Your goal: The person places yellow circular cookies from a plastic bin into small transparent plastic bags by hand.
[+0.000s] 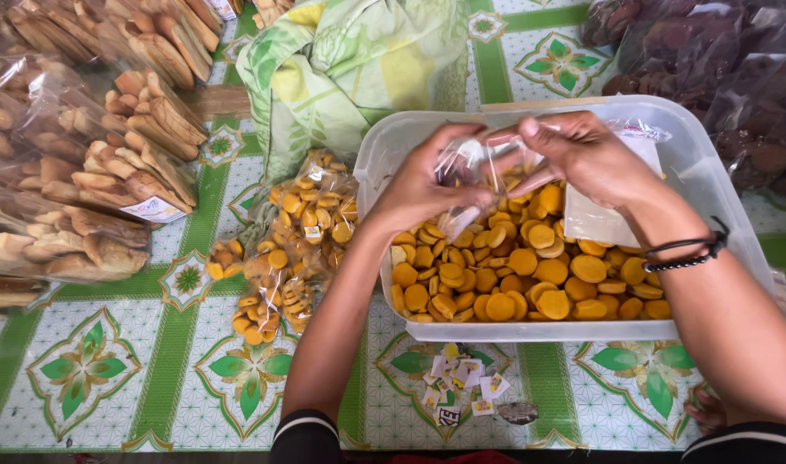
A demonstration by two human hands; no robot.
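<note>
My left hand (423, 185) and my right hand (582, 155) both pinch a small clear plastic bag (476, 165) over a translucent plastic tub (711, 185). The bag is held up between the fingers of both hands, its mouth near my right fingertips. In the tub lie several round orange cookies (517, 275). A stack of flat clear bags (599, 222) leans inside the tub under my right wrist, which wears a black band (687, 251).
Filled bags of orange cookies (303, 236) lie left of the tub. Bagged long brown biscuits (92, 163) are piled at far left, dark cookies in bags (719, 60) at top right. A green-yellow cloth bag (350, 69) sits behind. Small paper labels (457, 382) lie on the patterned tablecloth.
</note>
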